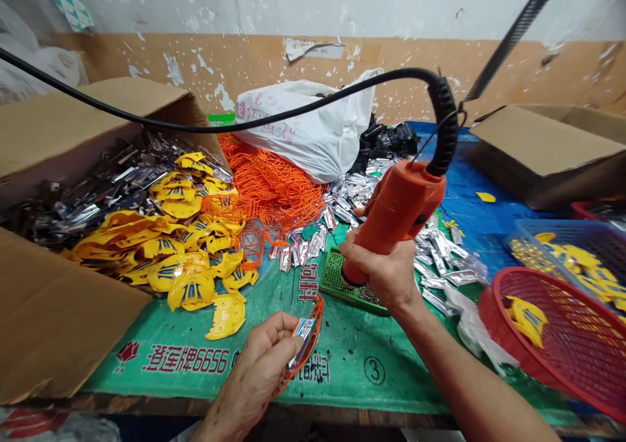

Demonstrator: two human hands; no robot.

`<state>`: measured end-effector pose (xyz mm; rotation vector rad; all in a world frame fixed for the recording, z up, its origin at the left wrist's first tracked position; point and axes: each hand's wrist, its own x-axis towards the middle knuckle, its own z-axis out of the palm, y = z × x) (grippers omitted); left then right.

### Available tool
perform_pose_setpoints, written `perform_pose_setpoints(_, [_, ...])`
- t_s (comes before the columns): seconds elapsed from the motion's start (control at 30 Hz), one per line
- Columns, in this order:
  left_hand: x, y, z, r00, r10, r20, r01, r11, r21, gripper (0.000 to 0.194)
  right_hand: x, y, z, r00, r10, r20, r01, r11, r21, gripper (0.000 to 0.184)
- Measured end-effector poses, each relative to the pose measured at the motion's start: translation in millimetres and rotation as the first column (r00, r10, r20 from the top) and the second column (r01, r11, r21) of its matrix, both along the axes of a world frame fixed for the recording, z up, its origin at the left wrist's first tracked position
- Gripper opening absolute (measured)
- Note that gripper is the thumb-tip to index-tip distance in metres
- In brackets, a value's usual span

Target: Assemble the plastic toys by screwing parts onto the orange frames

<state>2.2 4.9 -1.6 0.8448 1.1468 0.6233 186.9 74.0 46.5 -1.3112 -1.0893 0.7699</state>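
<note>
My right hand [384,269] is wrapped round an orange electric screwdriver [398,210], its tip down on a green screw tray [337,276]. A black cable [274,119] runs from the tool's top off to the left. My left hand [259,370] pinches a small assembly near the table's front edge: a silver chrome piece [300,338] set against a thin orange plastic frame [313,338]. The two hands are a short way apart, the left one lower and nearer to me.
Yellow plastic shells [171,246] spill from an open cardboard box [53,324] on the left. Orange frames [268,188], silver parts [440,259] and a white bag [313,129] lie behind. Red basket [562,338], blue basket [572,246] and another box [542,148] stand right.
</note>
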Motion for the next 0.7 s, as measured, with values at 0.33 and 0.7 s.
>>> perform_pose_setpoints(0.33, [5.8, 1.5, -0.7, 1.0, -0.009, -0.027, 0.009, 0.999, 0.032, 0.016, 3.4, -2.2, -5.4, 0.999, 0.004, -0.032, -0.004, 1.0, 0.011, 0.018])
perform_pose_setpoints(0.7, [10.6, 3.7, -1.3, 0.999, 0.017, -0.05, -0.013, 0.997, 0.082, 0.012, -1.6, -30.7, 44.1, 0.95, 0.131, -0.284, -0.083, 0.981, 0.175, 0.046])
